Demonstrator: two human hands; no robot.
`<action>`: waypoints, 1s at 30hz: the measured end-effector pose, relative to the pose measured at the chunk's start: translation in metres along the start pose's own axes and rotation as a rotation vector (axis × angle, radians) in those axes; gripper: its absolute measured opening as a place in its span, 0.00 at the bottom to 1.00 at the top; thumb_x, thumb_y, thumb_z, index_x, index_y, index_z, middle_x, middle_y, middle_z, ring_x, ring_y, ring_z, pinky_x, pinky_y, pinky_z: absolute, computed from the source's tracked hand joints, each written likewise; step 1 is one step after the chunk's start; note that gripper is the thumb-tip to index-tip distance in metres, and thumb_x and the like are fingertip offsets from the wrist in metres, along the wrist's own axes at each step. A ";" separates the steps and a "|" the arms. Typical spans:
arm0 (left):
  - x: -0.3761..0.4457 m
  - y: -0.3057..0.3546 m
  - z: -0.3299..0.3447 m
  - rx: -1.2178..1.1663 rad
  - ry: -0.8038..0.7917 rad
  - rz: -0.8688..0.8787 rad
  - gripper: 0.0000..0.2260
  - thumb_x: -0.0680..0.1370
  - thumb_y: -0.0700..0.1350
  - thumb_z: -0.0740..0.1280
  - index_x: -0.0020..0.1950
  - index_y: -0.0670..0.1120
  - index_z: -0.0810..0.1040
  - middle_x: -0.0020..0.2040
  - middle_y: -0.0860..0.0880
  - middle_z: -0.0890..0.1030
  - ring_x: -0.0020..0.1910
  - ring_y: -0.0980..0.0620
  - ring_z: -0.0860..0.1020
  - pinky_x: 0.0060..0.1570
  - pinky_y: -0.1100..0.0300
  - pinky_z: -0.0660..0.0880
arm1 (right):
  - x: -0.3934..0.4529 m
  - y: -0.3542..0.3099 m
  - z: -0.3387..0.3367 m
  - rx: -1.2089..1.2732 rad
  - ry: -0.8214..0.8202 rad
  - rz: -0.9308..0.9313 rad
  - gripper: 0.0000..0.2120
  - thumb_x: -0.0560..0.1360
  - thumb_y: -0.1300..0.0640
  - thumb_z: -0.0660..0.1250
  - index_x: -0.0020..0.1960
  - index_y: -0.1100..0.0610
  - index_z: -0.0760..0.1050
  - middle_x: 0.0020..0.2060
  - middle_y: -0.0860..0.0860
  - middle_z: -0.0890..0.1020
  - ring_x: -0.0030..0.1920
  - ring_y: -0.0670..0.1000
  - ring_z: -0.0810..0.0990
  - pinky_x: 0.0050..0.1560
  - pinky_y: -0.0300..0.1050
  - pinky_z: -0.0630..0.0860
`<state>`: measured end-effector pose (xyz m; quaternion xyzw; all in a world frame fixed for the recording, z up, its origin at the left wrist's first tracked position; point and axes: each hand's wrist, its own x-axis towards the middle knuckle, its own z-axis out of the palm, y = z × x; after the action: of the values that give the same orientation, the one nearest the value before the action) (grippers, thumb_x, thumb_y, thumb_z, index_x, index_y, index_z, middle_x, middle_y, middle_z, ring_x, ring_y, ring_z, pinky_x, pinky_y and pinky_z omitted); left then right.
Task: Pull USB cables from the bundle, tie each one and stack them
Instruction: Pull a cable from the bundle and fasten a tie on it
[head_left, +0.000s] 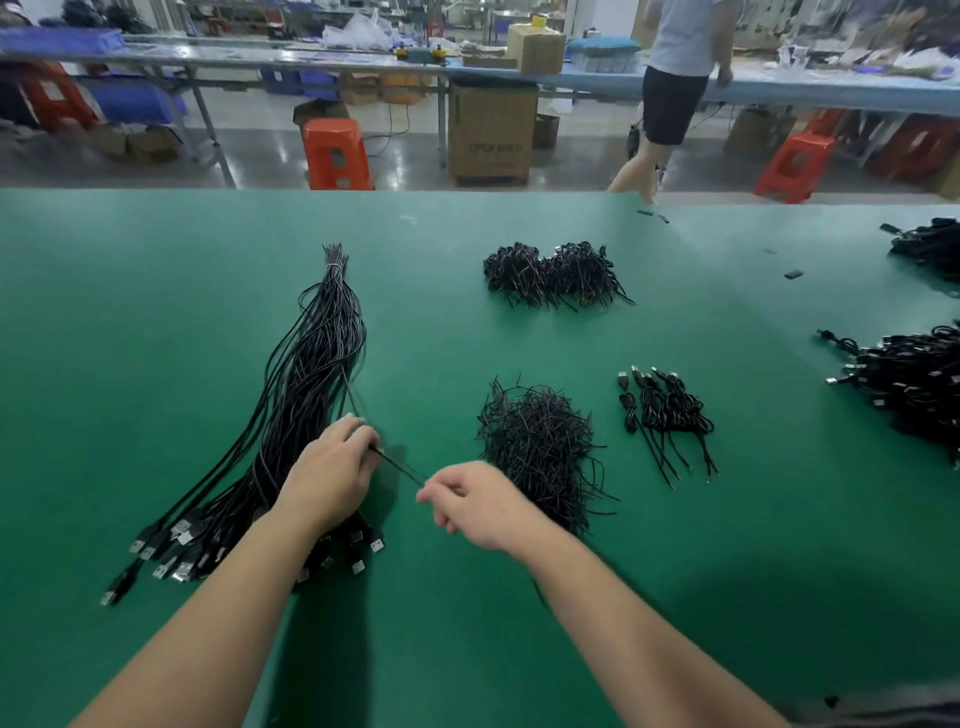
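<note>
Between the two hands, one cable (397, 466) runs taut — left hand (332, 475) pinches it at the fingertips, right hand (480, 506) pinches its near end between thumb and forefinger, other fingers curled under. From the left fingertips the cable goes up and away into the bundle (311, 395).

Bundle lies directly under and behind the left hand, on the green table (156, 312). It is tied at its far tip, fans out toward the person, and its USB plugs (176, 545) are spread just left of and beneath the left wrist.

Just past the right hand, nearly touching its knuckles: a loose heap of ties (540, 441). Further right of that heap, well apart from the right hand, a small row of tied cables (665, 410) — laid side by side, plugs pointing away.

Far beyond both hands, mid-table: a pile (550, 273) of tied cables. Right edge of the table: a bigger pile (914, 384), partly cut off by the frame.

Behind the table: an orange stool (335, 153), a cardboard box (491, 135), and a person (675, 78) standing at another bench.
</note>
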<state>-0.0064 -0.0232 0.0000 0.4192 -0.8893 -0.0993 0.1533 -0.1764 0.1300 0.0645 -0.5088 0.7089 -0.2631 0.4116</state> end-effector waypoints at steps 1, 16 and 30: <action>0.001 0.003 0.000 -0.034 0.054 0.043 0.05 0.80 0.44 0.66 0.54 0.45 0.77 0.62 0.46 0.76 0.64 0.44 0.73 0.58 0.52 0.71 | -0.003 -0.006 -0.013 -0.008 0.035 -0.029 0.12 0.81 0.51 0.63 0.48 0.55 0.83 0.35 0.48 0.83 0.34 0.45 0.78 0.33 0.40 0.74; 0.018 0.021 -0.009 -0.188 0.071 -0.049 0.11 0.84 0.51 0.57 0.44 0.51 0.70 0.44 0.52 0.78 0.50 0.49 0.77 0.43 0.53 0.72 | -0.025 -0.065 -0.106 0.176 0.215 -0.290 0.07 0.82 0.58 0.64 0.51 0.57 0.80 0.40 0.51 0.83 0.39 0.47 0.81 0.48 0.42 0.80; -0.017 0.025 -0.009 -0.071 -0.126 -0.080 0.17 0.84 0.56 0.50 0.39 0.51 0.66 0.34 0.53 0.74 0.39 0.49 0.75 0.37 0.53 0.70 | -0.019 -0.058 -0.155 1.056 0.351 -0.434 0.11 0.83 0.55 0.62 0.53 0.62 0.77 0.48 0.62 0.86 0.44 0.55 0.86 0.45 0.46 0.82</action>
<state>-0.0107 0.0053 0.0133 0.4418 -0.8755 -0.1630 0.1079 -0.2756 0.1211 0.1978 -0.3174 0.4192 -0.7382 0.4225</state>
